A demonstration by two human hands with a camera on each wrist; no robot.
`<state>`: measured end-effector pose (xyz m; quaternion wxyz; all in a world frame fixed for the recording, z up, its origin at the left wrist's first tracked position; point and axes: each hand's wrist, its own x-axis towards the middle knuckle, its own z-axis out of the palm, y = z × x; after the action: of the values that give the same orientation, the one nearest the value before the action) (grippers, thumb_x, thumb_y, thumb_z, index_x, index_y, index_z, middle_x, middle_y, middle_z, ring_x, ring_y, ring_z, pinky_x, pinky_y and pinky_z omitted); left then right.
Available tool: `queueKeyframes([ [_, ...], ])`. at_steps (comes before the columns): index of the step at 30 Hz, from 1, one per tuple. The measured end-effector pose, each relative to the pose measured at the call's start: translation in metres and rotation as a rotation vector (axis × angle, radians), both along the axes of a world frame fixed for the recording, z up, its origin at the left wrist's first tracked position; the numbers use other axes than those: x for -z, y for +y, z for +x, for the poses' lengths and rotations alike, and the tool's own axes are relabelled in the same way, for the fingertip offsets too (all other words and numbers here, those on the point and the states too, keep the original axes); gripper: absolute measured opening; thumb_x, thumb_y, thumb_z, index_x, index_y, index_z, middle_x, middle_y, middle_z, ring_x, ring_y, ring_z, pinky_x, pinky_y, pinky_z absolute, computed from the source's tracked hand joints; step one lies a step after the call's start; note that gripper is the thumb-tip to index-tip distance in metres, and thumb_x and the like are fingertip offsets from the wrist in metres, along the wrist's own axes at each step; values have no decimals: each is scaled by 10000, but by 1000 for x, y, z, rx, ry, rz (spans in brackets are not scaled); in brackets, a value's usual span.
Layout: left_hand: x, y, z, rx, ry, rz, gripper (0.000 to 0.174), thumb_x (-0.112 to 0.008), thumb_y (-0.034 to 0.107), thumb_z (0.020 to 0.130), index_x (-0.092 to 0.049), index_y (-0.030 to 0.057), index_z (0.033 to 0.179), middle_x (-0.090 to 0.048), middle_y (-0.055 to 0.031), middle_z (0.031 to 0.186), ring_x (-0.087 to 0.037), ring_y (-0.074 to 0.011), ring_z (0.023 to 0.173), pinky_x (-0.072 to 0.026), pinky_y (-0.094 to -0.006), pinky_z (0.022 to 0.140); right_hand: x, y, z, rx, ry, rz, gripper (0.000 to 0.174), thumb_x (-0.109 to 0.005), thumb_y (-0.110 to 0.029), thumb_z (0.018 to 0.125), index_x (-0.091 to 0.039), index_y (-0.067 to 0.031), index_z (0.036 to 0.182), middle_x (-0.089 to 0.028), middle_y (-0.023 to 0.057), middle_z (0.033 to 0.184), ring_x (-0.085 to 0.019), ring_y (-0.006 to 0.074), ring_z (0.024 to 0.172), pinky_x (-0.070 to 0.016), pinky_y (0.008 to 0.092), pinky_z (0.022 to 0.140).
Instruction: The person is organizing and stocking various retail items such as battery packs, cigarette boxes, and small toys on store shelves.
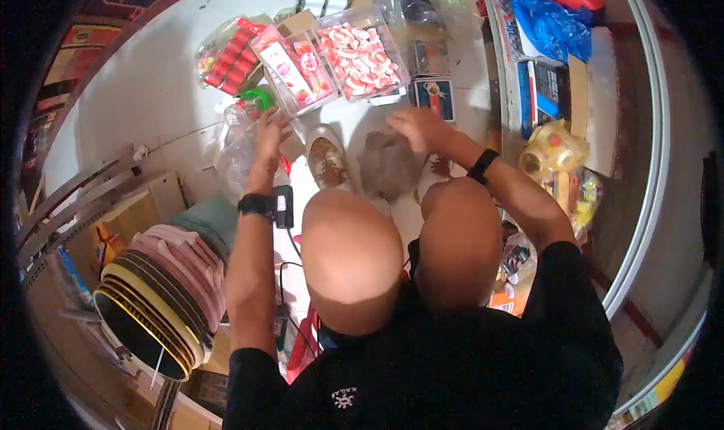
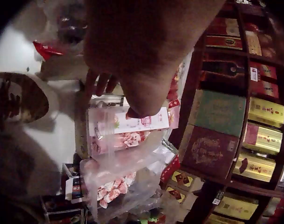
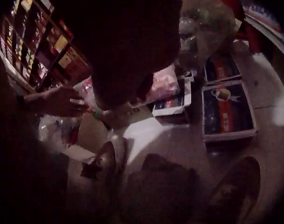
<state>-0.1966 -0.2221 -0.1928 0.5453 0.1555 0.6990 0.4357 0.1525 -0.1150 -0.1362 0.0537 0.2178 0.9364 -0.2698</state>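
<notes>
1. Clear plastic box point(image 1: 294, 72) of red-and-white packets stands on the white floor point(image 1: 151, 90), just beside a larger clear tray of red-and-white sweets point(image 1: 362, 56).
2. The left hand point(image 1: 269, 132) pinches this box's near edge, thumb point(image 2: 139, 98) in front and fingers point(image 2: 97, 84) behind.
3. The right hand point(image 1: 418, 127) lies over a grey fuzzy lump point(image 1: 386, 170); I cannot tell whether it clasps the lump.
4. A white-and-brown shoe point(image 1: 326, 158) lies between the hands.
</notes>
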Motion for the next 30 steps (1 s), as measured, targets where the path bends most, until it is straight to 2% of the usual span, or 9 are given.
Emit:
queueKeyframes([
  [6,-76,-4,-7,410,-112,-9,367,-489,240,1004,-549,71,1324,-617,-77,1204,-599,-190,1106,-481,-333,933,105,-34,54,1,-22,-281,404,-666,-166,750,-589,-26,1121,-615,182,1095,-593,364,1051,-496,472,865],
  [10,-109,-8,-15,426,-69,43,349,-493,231,1001,-566,79,1306,-620,-60,1193,-603,-179,1092,-463,-336,957,136,-48,40,-16,-139,-261,438,-674,-207,774,-599,-34,1169,-606,207,1169,-577,371,1118,-486,468,911],
  [13,-127,-6,-22,369,-7,56,347,-491,221,995,-570,86,1305,-620,-59,1187,-605,-182,1089,-451,-344,970,133,-41,24,-56,-522,-363,464,-691,-264,802,-603,-39,1198,-616,210,1167,-595,366,1086,-484,461,919],
  [15,-145,-7,-27,392,46,100,348,-487,224,994,-574,88,1302,-620,-63,1201,-602,-189,1103,-448,-351,980,108,-40,33,115,98,-516,491,-713,-306,822,-606,-42,1221,-646,198,1093,-623,363,1011,-493,444,901],
  [17,-170,-2,-29,418,78,137,357,-488,234,994,-567,80,1307,-617,-70,1221,-600,-194,1118,-447,-357,987,50,-3,12,60,-44,-497,512,-718,-348,844,-607,-44,1241,-663,184,1057,-640,308,948,-494,411,884],
  [19,-188,6,-36,455,99,232,357,-480,235,1002,-560,76,1312,-617,-79,1235,-599,-203,1129,-448,-356,990,-21,24,27,270,314,-613,509,-703,-375,875,-611,-38,1245,-662,169,1097,-634,240,969,-485,385,884],
  [24,-272,37,-15,508,318,362,338,-465,191,1009,-551,55,1306,-634,-94,1191,-596,-193,1120,-451,-336,983,-196,23,72,574,227,-82,490,-675,-362,913,-606,1,1235,-668,123,1113,-614,208,1003,-477,356,876],
  [27,-337,52,14,754,444,413,367,-456,176,1009,-524,16,1333,-621,-117,1248,-591,-215,1153,-445,-366,1009,-272,-1,99,686,270,-155,491,-654,-371,927,-599,-2,1247,-656,83,1157,-609,181,1031,-474,321,897],
  [30,-379,60,55,1008,480,542,343,-502,192,993,-570,69,1306,-629,-69,1196,-579,-185,1149,-433,-340,998,-291,-10,143,972,830,-518,429,-552,-283,1009,-536,-1,1332,-637,77,1245,-617,177,1102,-488,325,956],
])
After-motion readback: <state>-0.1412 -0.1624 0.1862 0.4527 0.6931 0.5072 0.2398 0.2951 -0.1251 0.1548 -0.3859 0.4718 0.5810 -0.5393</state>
